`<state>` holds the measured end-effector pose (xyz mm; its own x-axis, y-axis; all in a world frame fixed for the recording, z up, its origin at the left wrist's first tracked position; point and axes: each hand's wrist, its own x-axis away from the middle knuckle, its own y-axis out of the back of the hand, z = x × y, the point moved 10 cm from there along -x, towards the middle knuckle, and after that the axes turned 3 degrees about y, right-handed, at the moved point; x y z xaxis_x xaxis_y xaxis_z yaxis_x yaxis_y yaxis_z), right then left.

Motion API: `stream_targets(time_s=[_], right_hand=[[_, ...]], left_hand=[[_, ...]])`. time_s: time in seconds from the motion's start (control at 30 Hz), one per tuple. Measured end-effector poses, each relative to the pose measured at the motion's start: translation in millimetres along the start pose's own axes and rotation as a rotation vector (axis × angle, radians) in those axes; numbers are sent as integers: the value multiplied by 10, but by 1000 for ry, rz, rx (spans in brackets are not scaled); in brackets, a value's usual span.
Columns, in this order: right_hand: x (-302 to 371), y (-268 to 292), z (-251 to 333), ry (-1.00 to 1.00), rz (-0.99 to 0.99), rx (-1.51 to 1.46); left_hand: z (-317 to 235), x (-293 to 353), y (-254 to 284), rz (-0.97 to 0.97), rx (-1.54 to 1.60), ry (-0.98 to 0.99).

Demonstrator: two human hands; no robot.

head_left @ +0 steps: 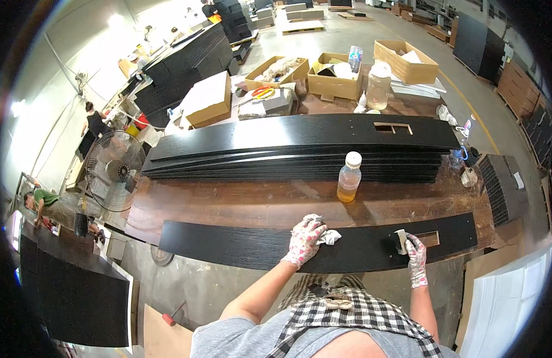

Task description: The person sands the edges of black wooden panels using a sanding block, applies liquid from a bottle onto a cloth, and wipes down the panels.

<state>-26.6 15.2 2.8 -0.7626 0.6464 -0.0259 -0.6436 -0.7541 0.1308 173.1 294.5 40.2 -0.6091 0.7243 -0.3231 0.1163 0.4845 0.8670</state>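
In the head view, lower centre, the gloved left hand (302, 246) grips a crumpled white cloth (330, 237) against a long black wood-grained board (228, 244); lower right, the gloved right hand (416, 256) pinches a flat cream-coloured piece (401, 241). This board seems mid-work; whether the stacked black boards (288, 132) above are finished, I cannot tell.

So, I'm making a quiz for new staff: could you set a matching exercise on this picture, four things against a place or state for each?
1. Left gloved hand
2. Right gloved hand
3. Small bottle
4. Fan

A. Partly filled with amber liquid
B. Left of the brown table
C. Holding a crumpled white cloth
D. Holding a small pale piece

Pairs: 1-C, 2-D, 3-A, 4-B
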Motion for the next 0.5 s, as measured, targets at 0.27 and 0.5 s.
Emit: stream_targets(time_s=[0.27,0.5], right_hand=[[17,17,-107,-36,59,-2],[19,-1169,496,223,214,-136]], left_hand=[[-102,163,19,-20,-62,53],[-347,360,-162,83,-87,58]])
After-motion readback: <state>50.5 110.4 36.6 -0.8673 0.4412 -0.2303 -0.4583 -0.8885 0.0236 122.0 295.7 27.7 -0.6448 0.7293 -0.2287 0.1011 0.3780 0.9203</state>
